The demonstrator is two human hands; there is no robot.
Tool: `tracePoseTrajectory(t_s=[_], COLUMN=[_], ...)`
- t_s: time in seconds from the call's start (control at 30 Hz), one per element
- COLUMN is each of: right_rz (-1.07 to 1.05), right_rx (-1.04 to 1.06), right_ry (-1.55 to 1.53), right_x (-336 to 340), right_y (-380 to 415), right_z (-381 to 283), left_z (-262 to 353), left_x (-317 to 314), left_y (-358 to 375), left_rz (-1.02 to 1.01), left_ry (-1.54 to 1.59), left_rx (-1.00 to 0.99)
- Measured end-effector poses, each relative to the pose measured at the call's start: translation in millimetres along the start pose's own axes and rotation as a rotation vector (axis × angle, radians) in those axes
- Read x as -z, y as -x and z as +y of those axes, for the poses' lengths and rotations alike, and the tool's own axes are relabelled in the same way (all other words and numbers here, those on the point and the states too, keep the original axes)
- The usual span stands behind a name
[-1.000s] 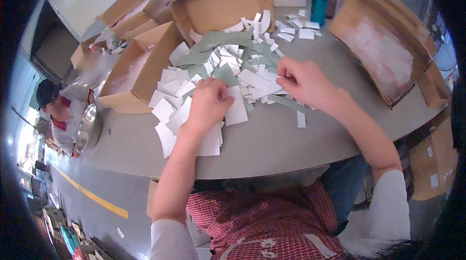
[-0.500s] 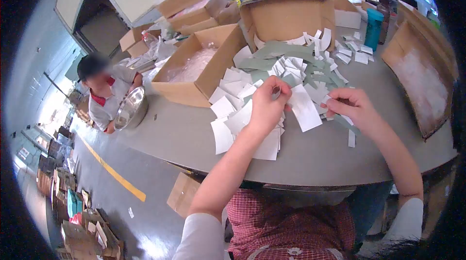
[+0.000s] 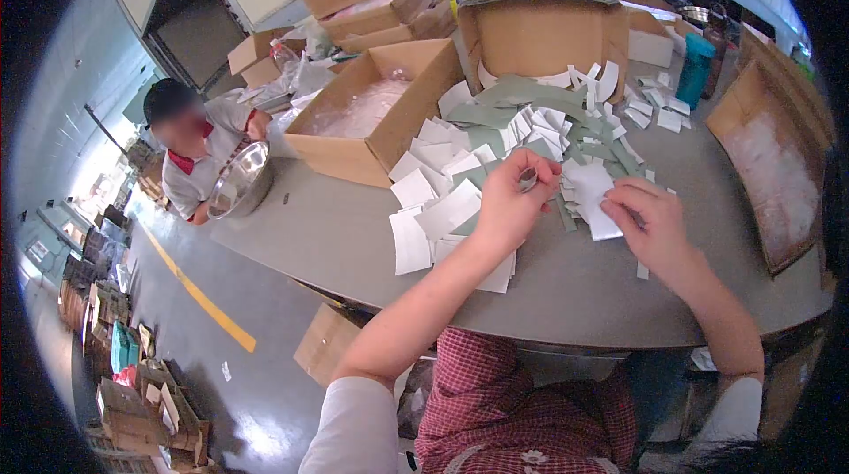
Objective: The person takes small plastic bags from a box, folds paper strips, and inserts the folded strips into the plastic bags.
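A white card (image 3: pixel 592 194) hangs between my hands over the grey table (image 3: pixel 566 310). The fingertips of my right hand (image 3: pixel 650 219) grip its right edge. My left hand (image 3: pixel 520 200) is closed in a pinch just left of the card; anything between its fingertips is too small to name. Below and left of that hand lie loose white cards (image 3: pixel 411 240). Behind both hands is a heap of green-grey strips (image 3: pixel 522 91) and small white pieces (image 3: pixel 531 127).
An open carton (image 3: pixel 354 151) holding clear plastic stands at the left, another carton (image 3: pixel 548 36) behind the heap. A tilted box (image 3: pixel 769 182) and a teal bottle (image 3: pixel 695 72) are at the right. Across the table's left corner, a person (image 3: pixel 190 151) holds a metal bowl (image 3: pixel 243 180).
The card in view between my hands has shifted right, and my right hand now grips its edge. My left hand has moved slightly right. The camera view has shifted a little.
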State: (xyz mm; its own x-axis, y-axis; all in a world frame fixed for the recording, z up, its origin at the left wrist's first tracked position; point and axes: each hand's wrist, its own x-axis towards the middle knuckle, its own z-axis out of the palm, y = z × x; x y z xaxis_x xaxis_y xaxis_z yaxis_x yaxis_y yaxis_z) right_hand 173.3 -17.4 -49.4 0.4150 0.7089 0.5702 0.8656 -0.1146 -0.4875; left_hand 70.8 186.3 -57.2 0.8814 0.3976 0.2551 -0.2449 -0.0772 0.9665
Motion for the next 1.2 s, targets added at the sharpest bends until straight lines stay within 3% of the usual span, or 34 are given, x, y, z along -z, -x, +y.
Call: tracePoseTrajectory(t_s=[0.13, 0.23, 0.33, 0.57, 0.83, 1.2], right_rz=[0.066, 0.058, 0.03, 0.056, 0.069, 0.136], right_rx=[0.012, 0.111, 0.241, 0.402, 0.441, 0.346], right_ry=[0.204, 0.365, 0.431, 0.418, 0.252, 0.314], right_x=[6, 8, 6, 1, -5, 16], right_y=[-2, -2, 1, 0, 5, -3], right_z=[6, 1, -11, -27, -22, -21], left_z=[-7, 2, -2, 1, -8, 0], left_x=[3, -11, -19, -19, -11, -22], left_y=[-1, 8, 13, 15, 11, 20], left_rz=[-0.12, -0.188, -0.21, -0.208, -0.033, -0.154], left_ry=[0.028, 0.001, -0.153, -0.081, -0.151, -0.026], left_rx=[-0.028, 0.07, -0.037, -0.056, -0.104, 0.027])
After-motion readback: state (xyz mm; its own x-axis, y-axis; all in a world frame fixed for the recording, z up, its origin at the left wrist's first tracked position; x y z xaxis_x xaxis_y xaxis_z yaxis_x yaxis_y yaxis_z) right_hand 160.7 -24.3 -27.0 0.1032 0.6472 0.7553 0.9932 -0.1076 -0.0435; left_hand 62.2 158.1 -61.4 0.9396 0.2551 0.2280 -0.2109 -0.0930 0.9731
